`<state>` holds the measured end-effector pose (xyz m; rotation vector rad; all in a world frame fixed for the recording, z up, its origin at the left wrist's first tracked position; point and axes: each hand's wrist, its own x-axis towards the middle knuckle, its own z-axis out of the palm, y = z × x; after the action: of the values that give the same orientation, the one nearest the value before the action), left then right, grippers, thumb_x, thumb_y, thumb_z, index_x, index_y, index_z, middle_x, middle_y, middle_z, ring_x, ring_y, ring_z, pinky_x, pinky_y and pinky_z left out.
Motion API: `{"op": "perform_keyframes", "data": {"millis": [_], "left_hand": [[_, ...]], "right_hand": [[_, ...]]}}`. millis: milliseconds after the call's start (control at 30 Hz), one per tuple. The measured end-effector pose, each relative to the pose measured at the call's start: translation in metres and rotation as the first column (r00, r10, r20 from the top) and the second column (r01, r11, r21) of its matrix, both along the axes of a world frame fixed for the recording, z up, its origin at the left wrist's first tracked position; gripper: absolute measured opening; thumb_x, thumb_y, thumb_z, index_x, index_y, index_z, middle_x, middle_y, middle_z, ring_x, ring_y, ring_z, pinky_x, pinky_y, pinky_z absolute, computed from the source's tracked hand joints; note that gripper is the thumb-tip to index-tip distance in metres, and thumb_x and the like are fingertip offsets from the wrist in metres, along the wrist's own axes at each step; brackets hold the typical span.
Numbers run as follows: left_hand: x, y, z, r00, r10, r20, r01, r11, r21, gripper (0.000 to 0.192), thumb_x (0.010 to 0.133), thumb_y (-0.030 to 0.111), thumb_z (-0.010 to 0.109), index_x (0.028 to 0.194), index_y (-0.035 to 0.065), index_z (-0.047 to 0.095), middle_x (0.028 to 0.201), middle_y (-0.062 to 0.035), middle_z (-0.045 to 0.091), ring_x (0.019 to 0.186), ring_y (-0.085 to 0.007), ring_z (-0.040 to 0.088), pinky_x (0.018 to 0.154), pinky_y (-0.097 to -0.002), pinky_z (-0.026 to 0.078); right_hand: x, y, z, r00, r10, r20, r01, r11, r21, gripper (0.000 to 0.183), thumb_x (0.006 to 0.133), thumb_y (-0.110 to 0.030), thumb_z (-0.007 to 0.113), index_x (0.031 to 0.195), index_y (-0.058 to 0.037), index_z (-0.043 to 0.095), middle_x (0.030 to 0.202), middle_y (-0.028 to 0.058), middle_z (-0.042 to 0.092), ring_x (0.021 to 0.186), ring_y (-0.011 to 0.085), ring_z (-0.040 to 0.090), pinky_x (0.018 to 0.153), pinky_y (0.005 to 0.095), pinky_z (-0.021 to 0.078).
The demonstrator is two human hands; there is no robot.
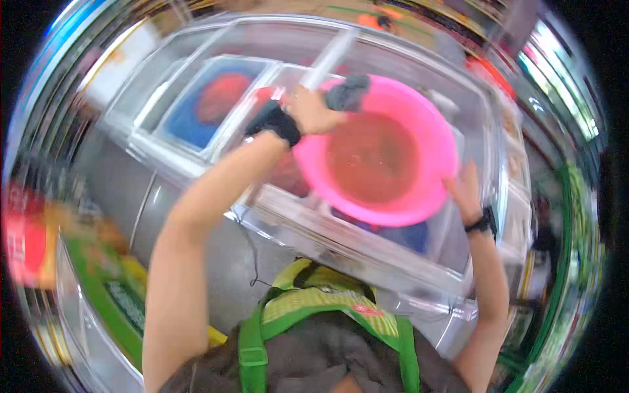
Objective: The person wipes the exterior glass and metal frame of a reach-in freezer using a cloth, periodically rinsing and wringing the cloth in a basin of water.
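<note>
A bright pink plastic basin (437,127) with murky reddish-brown liquid (376,162) in it is between my two hands, tilted over a clear-walled display tank. My left hand (312,110) grips the basin's upper-left rim, its thumb pointing inward and its other fingers partly hidden. A dark grey item (349,93), perhaps a cloth or glove, lies against the rim beside that hand; blur hides what it is. On the right side, my right hand (466,194) holds the rim with the thumb at the edge and the fingers along the outside.
Beside the basin, a blue tray (186,120) holds a red heap (223,96). A clear divider (331,56) and the tank's front ledge (314,218) border the basin. Below the ledge hangs a thin cable (254,260). A green printed carton (105,290) stands at lower left.
</note>
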<state>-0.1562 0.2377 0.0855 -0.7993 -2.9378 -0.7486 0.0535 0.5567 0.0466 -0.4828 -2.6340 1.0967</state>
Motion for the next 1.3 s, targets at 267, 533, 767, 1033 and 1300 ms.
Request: {"op": "perform_keyframes", "data": {"millis": [267, 533, 767, 1033, 1300], "left_hand": [[0.046, -0.042, 0.004, 0.818, 0.096, 0.567, -0.341, 0.874, 0.345, 0.027, 0.061, 0.025, 0.077, 0.075, 0.0049, 0.067, 0.066, -0.0057, 0.063, 0.057, -0.0141, 0.059, 0.050, -0.0307, 0.048], [0.081, -0.082, -0.004, 0.831, -0.190, 0.523, -0.372, 0.508, 0.777, 0.029, 0.064, 0.009, 0.075, 0.089, 0.0003, 0.063, 0.075, -0.0062, 0.063, 0.065, -0.0133, 0.060, 0.056, -0.0297, 0.050], [0.211, -0.238, 0.028, 0.904, -0.188, 0.383, -0.340, 0.224, 0.913, 0.027, 0.067, 0.008, 0.073, 0.091, 0.0012, 0.062, 0.077, -0.0045, 0.062, 0.066, -0.0118, 0.057, 0.056, -0.0284, 0.049], [0.384, -0.395, 0.053, 0.931, 0.185, 0.314, -0.344, 0.165, 0.924, 0.035, 0.074, 0.013, 0.073, 0.104, 0.0016, 0.058, 0.087, -0.0002, 0.062, 0.079, -0.0078, 0.056, 0.069, -0.0247, 0.049], [0.576, -0.477, 0.044, 0.593, 0.691, 0.414, -0.527, -0.056, 0.848, 0.043, 0.074, 0.017, 0.074, 0.111, 0.0022, 0.056, 0.103, -0.0020, 0.060, 0.093, -0.0109, 0.054, 0.086, -0.0276, 0.045]], "right_hand": [[0.024, -0.015, -0.040, 0.974, 0.222, -0.047, -0.108, 0.269, -0.957, 0.049, 0.084, -0.005, 0.052, 0.132, 0.0009, 0.041, 0.123, 0.0101, 0.054, 0.110, 0.0203, 0.054, 0.095, 0.0367, 0.0442], [0.063, -0.070, 0.055, 0.991, 0.122, 0.056, -0.005, 0.447, -0.895, 0.056, 0.079, -0.006, 0.057, 0.131, 0.0035, 0.040, 0.130, 0.0148, 0.047, 0.117, 0.0278, 0.047, 0.098, 0.0408, 0.0404], [0.134, -0.199, 0.083, 0.984, 0.171, 0.052, -0.025, 0.422, -0.906, 0.051, 0.079, -0.008, 0.060, 0.126, 0.0075, 0.045, 0.129, 0.0198, 0.047, 0.120, 0.0326, 0.045, 0.102, 0.0451, 0.0369], [0.139, -0.312, 0.068, 0.834, 0.552, -0.007, -0.391, 0.582, -0.713, 0.054, 0.078, -0.008, 0.060, 0.129, 0.0031, 0.044, 0.129, 0.0199, 0.047, 0.118, 0.0323, 0.046, 0.099, 0.0458, 0.0403], [0.152, -0.491, 0.044, 0.477, 0.878, -0.034, -0.359, 0.160, -0.920, 0.054, 0.075, -0.001, 0.051, 0.128, 0.0041, 0.041, 0.123, 0.0143, 0.050, 0.108, 0.0259, 0.053, 0.090, 0.0396, 0.0470]]}}
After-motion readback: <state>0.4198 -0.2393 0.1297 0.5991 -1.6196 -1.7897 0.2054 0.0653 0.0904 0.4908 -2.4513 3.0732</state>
